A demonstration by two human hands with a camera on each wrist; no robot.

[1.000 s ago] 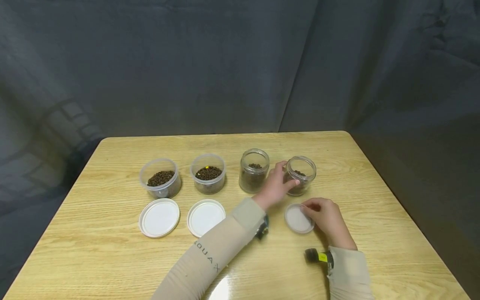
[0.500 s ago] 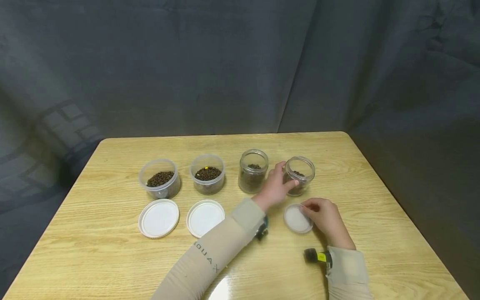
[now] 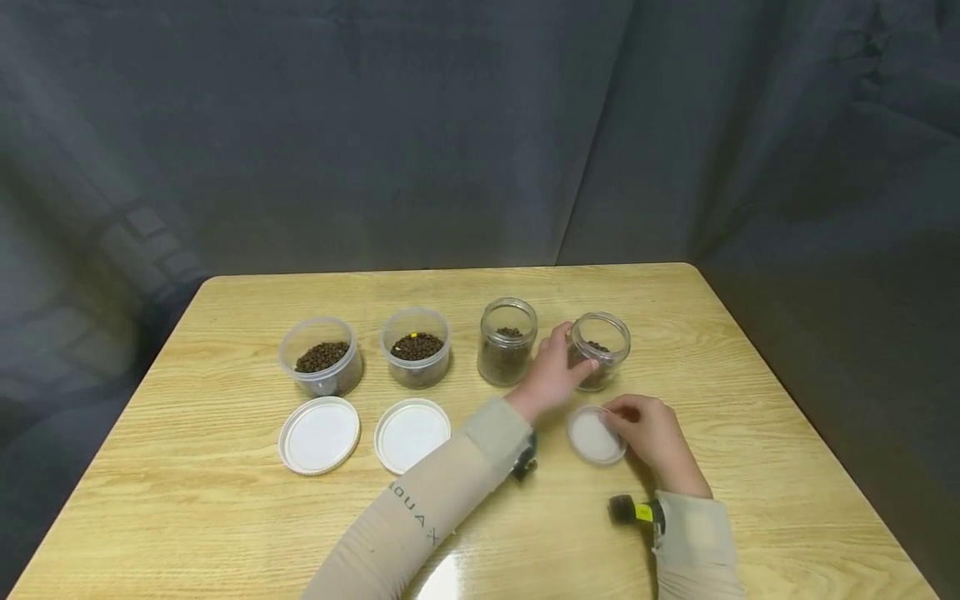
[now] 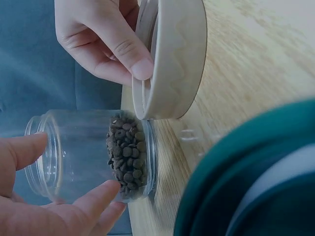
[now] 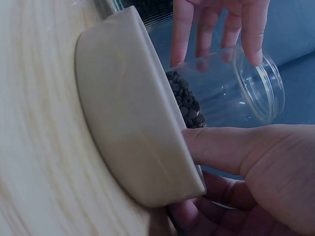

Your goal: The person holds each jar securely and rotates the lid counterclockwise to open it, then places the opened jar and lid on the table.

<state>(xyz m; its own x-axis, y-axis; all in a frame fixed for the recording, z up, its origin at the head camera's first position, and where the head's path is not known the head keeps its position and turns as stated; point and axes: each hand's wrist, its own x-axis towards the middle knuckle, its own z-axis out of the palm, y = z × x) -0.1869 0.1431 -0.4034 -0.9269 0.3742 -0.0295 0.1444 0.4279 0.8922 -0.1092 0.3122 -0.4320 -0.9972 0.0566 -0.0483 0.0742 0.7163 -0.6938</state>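
Note:
My left hand (image 3: pixel 551 371) holds the rightmost clear jar (image 3: pixel 602 346), thumb on the near side and fingers round its left. Small dark brown pellets (image 4: pixel 129 152) fill the lower part of this upright, uncovered jar. In front of it, my right hand (image 3: pixel 651 433) pinches the rim of a cream round lid (image 5: pixel 133 108), thumb inside the rim. The lid lies hollow side up on the table. Close to the left wrist camera, a teal round thing (image 4: pixel 226 167) shows only in part.
To the left stand a second open jar (image 3: pixel 507 354) and two clear tubs, the left tub (image 3: pixel 330 383) and the middle tub (image 3: pixel 418 375), all with pellets. Two white lids lie before the tubs: one left (image 3: pixel 318 435), one right (image 3: pixel 412 433). The wooden table (image 3: pixel 187 500) ends at a dark curtain.

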